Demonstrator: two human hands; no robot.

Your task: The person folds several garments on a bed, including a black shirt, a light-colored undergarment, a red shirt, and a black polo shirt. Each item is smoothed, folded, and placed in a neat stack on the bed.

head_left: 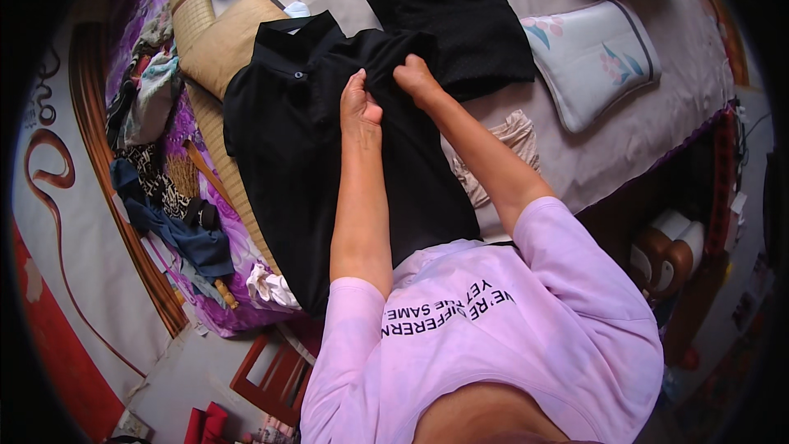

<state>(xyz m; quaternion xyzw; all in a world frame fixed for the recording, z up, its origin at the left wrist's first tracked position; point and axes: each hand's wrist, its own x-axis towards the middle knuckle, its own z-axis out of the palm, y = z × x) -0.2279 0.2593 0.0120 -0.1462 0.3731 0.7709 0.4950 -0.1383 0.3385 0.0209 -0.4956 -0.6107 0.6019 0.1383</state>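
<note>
In the head view, a black garment [283, 164] with a collar and a light button lies spread on the bed [575, 168], left of the middle and reaching toward the person's pale purple shirt [501, 304]. The right hand [417, 80] has its grip closed on the garment's cloth near the far edge, fingers curled in. The left hand [360, 103] is at the garment just to the left, thumb raised; its fingers are largely hidden, so whether its grip is closed on the cloth cannot be told. A folded black cloth [452, 25] lies just beyond the right hand. A white floral pillow [596, 62] is farther right, a crumpled beige cloth [518, 136] nearer, beside the right forearm, and a tan pillow [230, 33] at far left
</note>
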